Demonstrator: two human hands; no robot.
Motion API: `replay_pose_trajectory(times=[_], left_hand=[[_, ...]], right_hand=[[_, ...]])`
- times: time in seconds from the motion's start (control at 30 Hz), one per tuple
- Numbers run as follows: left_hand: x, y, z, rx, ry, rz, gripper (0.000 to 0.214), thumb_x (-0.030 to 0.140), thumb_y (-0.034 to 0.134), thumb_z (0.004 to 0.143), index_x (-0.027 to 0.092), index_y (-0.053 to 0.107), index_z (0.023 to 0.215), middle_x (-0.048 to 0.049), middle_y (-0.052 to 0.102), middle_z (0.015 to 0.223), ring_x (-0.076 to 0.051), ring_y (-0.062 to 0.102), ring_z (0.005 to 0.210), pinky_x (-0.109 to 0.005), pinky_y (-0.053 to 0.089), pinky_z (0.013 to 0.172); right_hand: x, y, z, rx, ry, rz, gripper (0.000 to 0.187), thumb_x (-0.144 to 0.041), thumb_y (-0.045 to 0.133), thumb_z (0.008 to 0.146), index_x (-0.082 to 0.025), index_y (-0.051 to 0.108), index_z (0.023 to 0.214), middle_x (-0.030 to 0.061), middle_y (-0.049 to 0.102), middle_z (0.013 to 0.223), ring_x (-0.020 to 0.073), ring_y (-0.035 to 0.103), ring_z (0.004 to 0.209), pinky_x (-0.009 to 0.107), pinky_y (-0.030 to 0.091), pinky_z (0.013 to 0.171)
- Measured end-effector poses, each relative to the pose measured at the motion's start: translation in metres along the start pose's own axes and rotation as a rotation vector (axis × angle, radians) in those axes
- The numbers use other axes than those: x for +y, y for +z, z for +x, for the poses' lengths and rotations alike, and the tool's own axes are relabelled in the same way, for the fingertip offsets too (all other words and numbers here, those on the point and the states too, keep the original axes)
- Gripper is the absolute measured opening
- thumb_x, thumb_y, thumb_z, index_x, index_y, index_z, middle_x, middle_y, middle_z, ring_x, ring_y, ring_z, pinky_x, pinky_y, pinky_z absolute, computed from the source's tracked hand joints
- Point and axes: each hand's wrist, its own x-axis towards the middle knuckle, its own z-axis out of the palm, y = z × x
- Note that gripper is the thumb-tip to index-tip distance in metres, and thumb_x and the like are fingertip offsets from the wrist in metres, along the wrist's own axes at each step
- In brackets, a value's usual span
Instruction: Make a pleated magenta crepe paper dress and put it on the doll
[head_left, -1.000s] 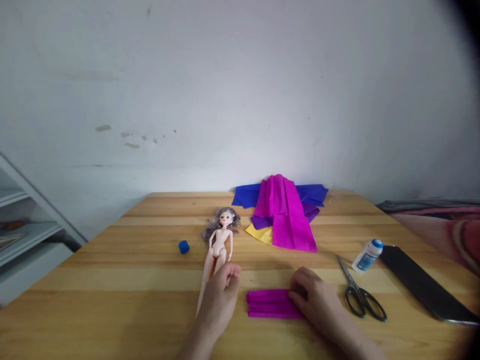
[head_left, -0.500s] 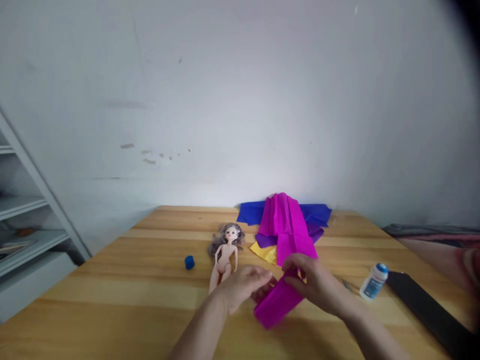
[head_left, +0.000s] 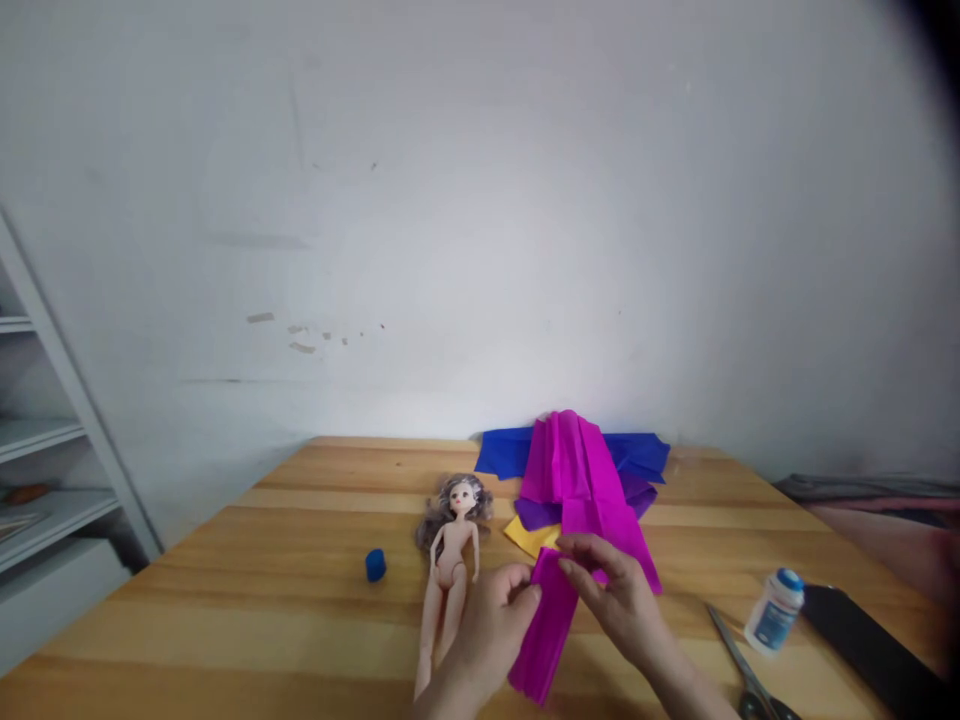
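Note:
My left hand [head_left: 496, 618] pinches the left edge of a folded magenta crepe paper strip [head_left: 543, 645], near its upper end. My right hand [head_left: 616, 592] holds the strip's top right corner between thumb and fingers. The strip hangs at a slant toward me, with lengthwise creases. Just left of it a bare doll [head_left: 454, 545] with grey wavy hair lies on its back; my left forearm covers part of its legs. Behind my right hand a larger magenta paper sheet [head_left: 581, 470] lies over blue paper [head_left: 506, 452], purple paper [head_left: 536, 512] and yellow paper [head_left: 531, 535].
On the wooden table [head_left: 300, 600], a small blue cap [head_left: 375, 565] sits left of the doll. To the right are scissors [head_left: 739, 655], a clear glue bottle [head_left: 776, 612] with a blue top, and a long black object [head_left: 870, 640]. Shelves [head_left: 56, 440] stand far left.
The magenta strip has swung from a wide slant to a steeper, narrower one. Both hands now meet at its upper end. The view has shifted, and more of the scissors shows.

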Motion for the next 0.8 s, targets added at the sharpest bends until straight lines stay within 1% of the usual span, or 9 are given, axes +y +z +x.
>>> replay_pose_trajectory(times=[0.1, 0.2, 0.27, 0.37, 0.5, 0.57, 0.63, 0.73, 0.8], left_hand=[[0.0004, 0.0024, -0.0002, -0.029, 0.016, -0.076, 0.021, 0.031, 0.048, 0.079, 0.015, 0.062, 0.076, 0.0045, 0.046, 0.062, -0.010, 0.040, 0.059, -0.021, 0.028, 0.053], [-0.0019, 0.0051, -0.0003, -0.037, 0.004, -0.129, 0.023, 0.031, 0.050, 0.078, 0.015, 0.064, 0.083, 0.0029, 0.052, 0.065, -0.012, 0.044, 0.061, -0.021, 0.032, 0.056], [-0.0039, 0.0069, -0.0009, -0.023, 0.006, -0.137, 0.025, 0.033, 0.051, 0.078, 0.015, 0.065, 0.087, 0.0016, 0.056, 0.068, -0.013, 0.046, 0.063, -0.022, 0.033, 0.057], [-0.0065, 0.0093, -0.0026, 0.008, 0.046, -0.131, 0.027, 0.035, 0.052, 0.078, 0.017, 0.066, 0.093, -0.0007, 0.062, 0.075, -0.016, 0.052, 0.069, -0.023, 0.036, 0.061], [-0.0058, 0.0104, -0.0049, 0.013, 0.103, -0.157, 0.027, 0.033, 0.052, 0.079, 0.019, 0.065, 0.099, -0.0016, 0.065, 0.081, -0.018, 0.056, 0.077, -0.025, 0.039, 0.067], [-0.0031, 0.0092, -0.0059, 0.003, 0.119, -0.191, 0.026, 0.034, 0.053, 0.080, 0.020, 0.065, 0.099, -0.0021, 0.066, 0.084, -0.019, 0.057, 0.082, -0.025, 0.040, 0.071], [-0.0006, 0.0071, -0.0066, 0.019, 0.110, -0.221, 0.028, 0.040, 0.052, 0.082, 0.020, 0.065, 0.095, -0.0030, 0.065, 0.085, -0.020, 0.057, 0.084, -0.026, 0.040, 0.072], [-0.0014, 0.0049, -0.0064, 0.070, 0.057, -0.250, 0.037, 0.051, 0.048, 0.084, 0.019, 0.066, 0.086, -0.0032, 0.063, 0.080, -0.020, 0.055, 0.080, -0.026, 0.040, 0.069], [-0.0064, 0.0056, -0.0050, 0.076, 0.033, -0.279, 0.039, 0.054, 0.050, 0.082, 0.018, 0.065, 0.084, -0.0024, 0.061, 0.077, -0.018, 0.054, 0.078, -0.025, 0.040, 0.068]], right_hand=[[0.0024, 0.0027, -0.0006, 0.008, -0.045, -0.001, 0.022, -0.037, 0.055, 0.085, -0.019, 0.067, 0.088, 0.0049, 0.067, 0.082, 0.0166, 0.059, 0.073, 0.024, 0.045, 0.064], [0.0030, 0.0047, -0.0014, 0.026, -0.081, 0.007, 0.021, -0.037, 0.056, 0.085, -0.019, 0.067, 0.086, 0.0038, 0.066, 0.077, 0.0156, 0.057, 0.068, 0.023, 0.044, 0.061], [0.0023, 0.0052, -0.0024, 0.054, -0.076, 0.006, 0.020, -0.036, 0.059, 0.082, -0.018, 0.066, 0.089, 0.0033, 0.065, 0.074, 0.0154, 0.055, 0.065, 0.024, 0.044, 0.060], [0.0001, 0.0054, -0.0043, 0.067, -0.051, 0.011, 0.020, -0.033, 0.062, 0.079, -0.017, 0.064, 0.091, 0.0025, 0.063, 0.072, 0.0150, 0.054, 0.063, 0.024, 0.044, 0.059], [-0.0023, 0.0055, -0.0057, 0.048, -0.031, 0.047, 0.010, -0.026, 0.058, 0.081, -0.017, 0.061, 0.080, 0.0012, 0.059, 0.068, 0.0137, 0.051, 0.062, 0.023, 0.041, 0.058], [-0.0025, 0.0054, -0.0058, 0.041, -0.027, 0.067, 0.009, -0.024, 0.056, 0.081, -0.018, 0.059, 0.076, 0.0007, 0.058, 0.066, 0.0134, 0.050, 0.061, 0.023, 0.040, 0.057], [-0.0024, 0.0052, -0.0060, 0.031, -0.022, 0.081, 0.009, -0.024, 0.055, 0.081, -0.017, 0.058, 0.075, 0.0003, 0.056, 0.066, 0.0133, 0.049, 0.061, 0.023, 0.039, 0.056], [-0.0026, 0.0046, -0.0069, 0.007, -0.013, 0.102, 0.010, -0.025, 0.054, 0.081, -0.017, 0.057, 0.075, 0.0001, 0.054, 0.065, 0.0133, 0.047, 0.061, 0.023, 0.038, 0.056], [-0.0036, 0.0041, -0.0077, -0.008, -0.009, 0.112, 0.011, -0.025, 0.054, 0.081, -0.017, 0.056, 0.074, 0.0001, 0.053, 0.065, 0.0134, 0.046, 0.061, 0.024, 0.038, 0.057]])
